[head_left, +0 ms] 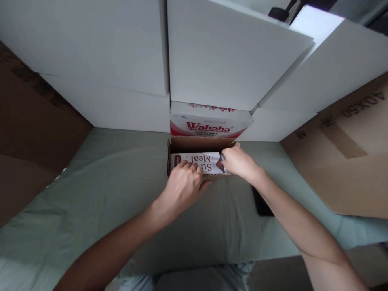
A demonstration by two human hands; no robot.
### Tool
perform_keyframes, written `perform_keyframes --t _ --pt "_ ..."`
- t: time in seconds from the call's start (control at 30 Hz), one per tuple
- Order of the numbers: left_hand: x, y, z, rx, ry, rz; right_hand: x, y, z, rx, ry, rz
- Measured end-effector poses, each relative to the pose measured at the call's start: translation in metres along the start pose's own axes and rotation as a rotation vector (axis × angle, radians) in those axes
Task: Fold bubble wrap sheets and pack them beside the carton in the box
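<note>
An open-topped brown cardboard box (201, 143) lies on the cloth in front of me. Inside it is a white carton (209, 161) with brown print reading "Meal", upside down to me. My left hand (184, 182) hooks its fingers over the near wall of the cardboard box, fingertips by the white carton and thumb outside. At the box's right end, my right hand (238, 161) is closed, its fingertips down inside beside the carton. A small shiny edge shows by those fingertips; what they hold is hidden.
Behind stands a white and red Wahaha box (209, 121) against tall white panels (230, 60). Large brown cardboard walls flank the left (36, 121) and right (348, 149). A flat black object (262, 202) lies partly under my right forearm on the green cloth (121, 173).
</note>
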State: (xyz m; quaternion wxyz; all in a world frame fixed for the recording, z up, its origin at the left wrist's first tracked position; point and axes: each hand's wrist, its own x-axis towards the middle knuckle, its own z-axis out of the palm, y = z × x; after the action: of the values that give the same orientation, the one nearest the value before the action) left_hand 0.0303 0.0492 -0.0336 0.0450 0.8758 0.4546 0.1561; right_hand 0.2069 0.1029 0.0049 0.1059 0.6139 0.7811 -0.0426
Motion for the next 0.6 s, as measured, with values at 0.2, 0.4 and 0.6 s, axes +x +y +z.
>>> perform_keyframes --t 0.2,0.4,0.6 --pt "-0.006 -0.008 -0.02 -0.215 0.209 0.053 -0.03 0.049 0.014 0.676 0.702 0.102" --pt "-0.059 -0.05 0.028 -0.669 0.598 -0.483 -0.033 0.063 0.118 1.223 0.552 0.118" --pt "-0.09 -0.043 0.108 -0.837 0.35 -0.549 -0.06 0.021 0.188 1.002 0.55 -0.081"
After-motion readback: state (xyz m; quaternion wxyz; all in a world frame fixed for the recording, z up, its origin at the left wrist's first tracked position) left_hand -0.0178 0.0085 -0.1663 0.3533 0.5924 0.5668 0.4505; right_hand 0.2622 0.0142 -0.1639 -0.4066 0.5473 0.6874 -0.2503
